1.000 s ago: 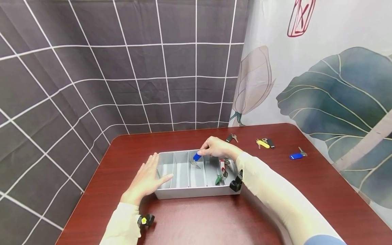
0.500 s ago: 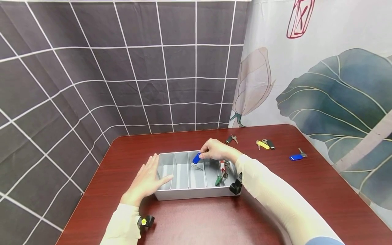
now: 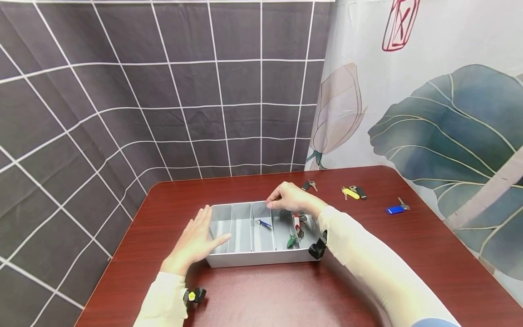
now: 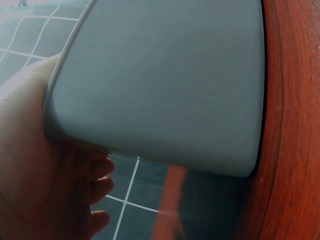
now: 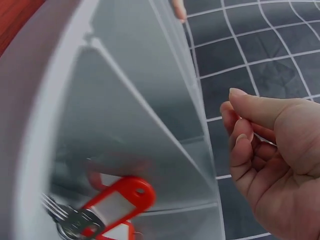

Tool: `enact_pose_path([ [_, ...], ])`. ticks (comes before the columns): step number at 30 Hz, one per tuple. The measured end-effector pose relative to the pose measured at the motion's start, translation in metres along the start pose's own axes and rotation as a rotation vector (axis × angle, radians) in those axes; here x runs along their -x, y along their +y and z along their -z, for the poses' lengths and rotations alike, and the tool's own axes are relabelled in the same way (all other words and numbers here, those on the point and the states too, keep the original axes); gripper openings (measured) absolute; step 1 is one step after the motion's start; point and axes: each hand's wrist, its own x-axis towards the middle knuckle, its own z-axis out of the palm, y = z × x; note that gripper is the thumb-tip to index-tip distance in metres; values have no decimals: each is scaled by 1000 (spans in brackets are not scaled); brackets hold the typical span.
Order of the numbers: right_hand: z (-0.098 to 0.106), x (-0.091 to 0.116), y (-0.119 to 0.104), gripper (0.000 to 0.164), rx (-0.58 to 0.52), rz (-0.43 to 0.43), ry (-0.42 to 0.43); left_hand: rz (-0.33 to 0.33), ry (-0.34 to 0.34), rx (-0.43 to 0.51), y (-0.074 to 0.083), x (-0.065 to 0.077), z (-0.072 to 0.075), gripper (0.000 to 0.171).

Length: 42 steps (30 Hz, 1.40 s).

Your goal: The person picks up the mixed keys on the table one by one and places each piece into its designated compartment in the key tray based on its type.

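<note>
A grey divided tray (image 3: 263, 259) stands on the table. Inside its middle compartment lies a blue-tagged key (image 3: 264, 224), not touched by either hand. My right hand (image 3: 291, 198) hovers over the back rim, fingers loosely bent, nothing between thumb and forefinger; the right wrist view shows this hand (image 5: 277, 155) bare too. At the tray's left end rests my left hand (image 3: 200, 236), its fingers straight and its thumb over the near left corner. Red-tagged keys (image 3: 297, 221) occupy the right end compartment, with a green key tag (image 3: 291, 240) close to the rightmost divider.
On the table (image 3: 359, 254) beyond the tray lies a black-tagged key (image 3: 306, 185). Farther right are a yellow-tagged key (image 3: 350, 193), another black-tagged key (image 3: 359, 192) touching it, and a second blue-tagged key (image 3: 395, 209). A grid-patterned curtain (image 3: 184, 91) hangs behind.
The right hand has let go of the blue-tagged key, which dropped into the middle compartment. That hand has lifted slightly. The left hand has stayed put.
</note>
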Motion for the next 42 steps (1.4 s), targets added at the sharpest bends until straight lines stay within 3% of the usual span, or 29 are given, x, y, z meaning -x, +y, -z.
enact_pose_path([
  [12,43,31,8,24,-47,-6,72,0,2,4,0,0,0,110],
  [17,59,52,26,26,-64,-32,123,0,0,0,0,0,2,111],
  [27,80,98,73,35,-146,-173,233,4,-4,4,0,0,1,112],
  [36,95,134,106,37,-121,-225,282,2,0,8,0,1,2,111],
  [42,104,164,130,49,-88,-276,340,4,2,7,1,-1,0,110],
])
